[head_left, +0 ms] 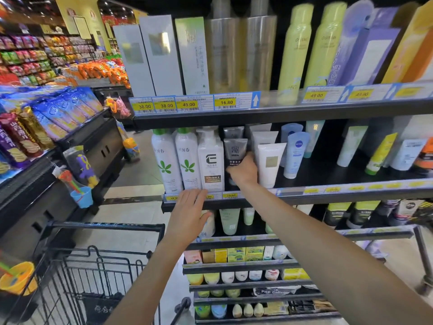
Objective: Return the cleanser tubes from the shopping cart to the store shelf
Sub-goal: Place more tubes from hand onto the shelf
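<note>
We are seating the dark cleanser tube (235, 158) on the shelf (304, 195), just right of the white pump bottle (210, 160), right hand (243, 171) wrapped round it, left hand (189, 209) spread empty below; next, we judge, release gently.

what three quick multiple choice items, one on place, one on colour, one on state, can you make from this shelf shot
1. Where is the right hand?
A. in the cart
B. on the dark MEN tube on the shelf
C. on the top shelf

2. What colour are the caps of the two white spray bottles at the shelf's left end?
A. green
B. red
C. black

3. What is the left hand doing?
A. holding a tube
B. gripping the cart handle
C. empty, fingers spread by the shelf edge

Key: 1 B, grip closed on that tube; 2 A, both caps green; 3 C, nothing in it.
</note>
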The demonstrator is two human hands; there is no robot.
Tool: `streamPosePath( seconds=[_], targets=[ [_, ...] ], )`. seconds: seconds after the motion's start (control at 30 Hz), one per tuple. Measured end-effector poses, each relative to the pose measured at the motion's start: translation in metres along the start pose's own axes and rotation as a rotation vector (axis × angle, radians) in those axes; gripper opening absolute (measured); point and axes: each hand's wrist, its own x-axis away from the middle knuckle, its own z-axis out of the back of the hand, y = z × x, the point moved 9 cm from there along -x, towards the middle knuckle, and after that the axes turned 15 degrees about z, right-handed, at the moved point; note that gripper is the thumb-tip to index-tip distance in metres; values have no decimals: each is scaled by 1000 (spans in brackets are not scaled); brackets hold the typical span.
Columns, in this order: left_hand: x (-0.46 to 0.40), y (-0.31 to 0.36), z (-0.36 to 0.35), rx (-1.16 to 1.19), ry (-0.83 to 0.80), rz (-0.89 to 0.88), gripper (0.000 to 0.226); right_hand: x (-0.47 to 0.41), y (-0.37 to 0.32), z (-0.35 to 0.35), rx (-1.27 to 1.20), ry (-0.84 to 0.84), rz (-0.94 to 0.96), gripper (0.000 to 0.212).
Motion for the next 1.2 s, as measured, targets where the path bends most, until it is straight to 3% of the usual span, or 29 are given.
streamPosePath(
  seconds=[0.5,0.83,1.1,1.2],
  targets=[
    [1,0,-1,-17,-26,27,69,4,-3,9,66,46,34,50],
    [2,1,-1,-25,-62,39,71,13,-7,12,112,-5,28,60],
    [2,2,0,-22,-96,54,69,61,-16,25,91,-55,144,44],
    [9,8,8,-10,-97,55,67,101,-31,32,154,-134,242,56]
  ],
)
